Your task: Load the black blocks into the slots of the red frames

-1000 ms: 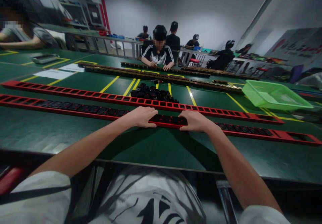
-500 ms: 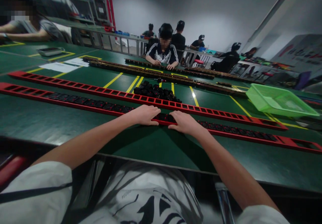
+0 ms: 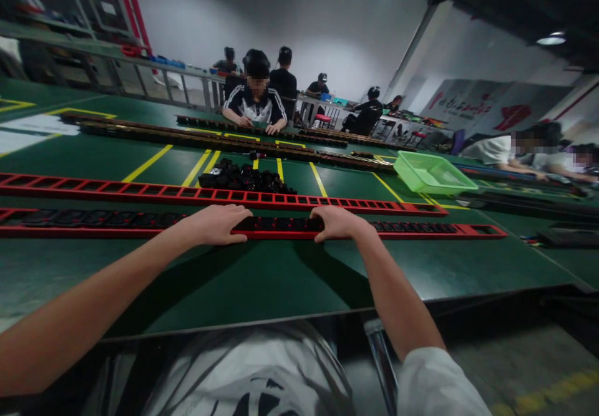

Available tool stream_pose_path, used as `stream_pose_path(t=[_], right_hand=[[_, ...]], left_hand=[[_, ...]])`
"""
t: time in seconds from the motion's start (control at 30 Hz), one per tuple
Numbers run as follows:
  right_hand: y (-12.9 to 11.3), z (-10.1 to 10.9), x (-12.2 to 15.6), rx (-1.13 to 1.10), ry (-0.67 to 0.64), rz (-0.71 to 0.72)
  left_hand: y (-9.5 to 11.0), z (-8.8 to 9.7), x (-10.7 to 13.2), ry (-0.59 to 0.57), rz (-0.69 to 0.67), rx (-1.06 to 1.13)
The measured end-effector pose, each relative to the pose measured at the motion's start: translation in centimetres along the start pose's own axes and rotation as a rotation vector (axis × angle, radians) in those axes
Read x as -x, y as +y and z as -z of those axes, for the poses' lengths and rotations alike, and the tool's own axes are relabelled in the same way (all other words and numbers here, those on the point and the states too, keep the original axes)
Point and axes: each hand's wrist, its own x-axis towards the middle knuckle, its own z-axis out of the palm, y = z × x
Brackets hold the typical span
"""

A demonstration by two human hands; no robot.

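Observation:
A long red slotted strip (image 3: 281, 236) lies across the table in front of me, its slots largely filled with black square inserts (image 3: 283, 223). My left hand (image 3: 219, 224) is closed over this strip left of its middle, fingers on the far edge and thumb at the near edge. Further right, my right hand (image 3: 339, 222) grips the same strip in a like way, with several black inserts showing between the hands. Just beyond lies a second red strip (image 3: 154, 190) with open slots. Behind it is a heap of loose black parts (image 3: 248, 178).
A light green plastic basket (image 3: 433, 173) stands at the right. Long dark strips (image 3: 196, 140) lie across the table beyond the heap. White sheets (image 3: 32, 132) are at the left. A co-worker (image 3: 255, 101) sits opposite; others work farther back and at the right.
My view has swung to the right. My hands have moved farther apart along the near red strip, with more inserts showing between them. Both hands stay on the strip.

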Motion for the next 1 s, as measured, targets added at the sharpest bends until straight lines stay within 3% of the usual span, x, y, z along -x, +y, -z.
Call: stream_pose_path(t=[0.2, 0.33, 0.47, 0.6, 0.7, 0.8, 0.9, 1.0], right_hand=[[-2.4, -1.1, -1.9, 0.020, 0.045, 0.150], [-1.9, -1.2, -1.8, 0.069, 0.070, 0.161], [1.1, -0.7, -0.4, 0.080, 0.058, 0.054], [4.5, 0.1, 1.5, 0.043, 0.013, -0.148], [5.3, 0.3, 2.0, 0.011, -0.043, -0.253], [3.5, -0.2, 0.6, -0.014, -0.036, -0.169], [0.2, -1.2, -1.7, -0.004, 0.084, 0.034], [-1.7, -1.7, -3.2, 0.041, 0.156, 0.083]], left_hand=[[0.1, -0.3, -0.5, 0.002, 0.029, 0.035], [-0.4, -0.2, -0.3, -0.028, 0.084, 0.039], [-2.0, -0.2, 0.3, -0.033, 0.152, 0.027], [-3.6, 0.0, 0.8, -0.070, 0.248, 0.014], [-3.9, 0.3, 0.9, -0.069, 0.250, 0.033], [-3.3, 0.8, 0.9, -0.055, 0.185, 0.036], [-2.7, 1.3, 1.0, -0.041, 0.177, 0.018], [-2.4, 1.4, 1.0, -0.004, 0.158, -0.006]])
